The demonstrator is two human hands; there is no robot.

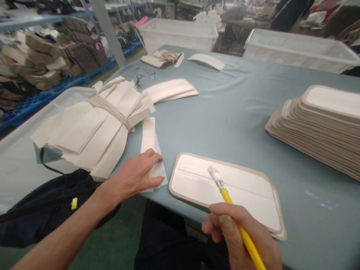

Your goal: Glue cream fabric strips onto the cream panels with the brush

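Observation:
My right hand (242, 232) is wrapped round the yellow handle of a brush (225, 193). White paste coats its bristles, which are over a flat white panel (197, 174) with rounded corners and a beige edge. A thin line runs lengthwise along the panel, and at least one more like it lies underneath. My left hand (140, 170) rests on a few pale strips (148, 131) at the table's near edge, thumb and forefinger apart. Whether its fingers pinch the top strip is hard to see. A tied bundle of cream pieces (98, 123) lies left of the strips.
A tall stack of similar panels (317, 131) stands at the right of the blue-grey table (225, 112). Curved cream pieces (171, 90), eyeglasses (145, 73) and a small tied bundle (161, 59) lie farther back. Two translucent bins (180, 32) stand behind, near a person's dark sleeve (291, 13).

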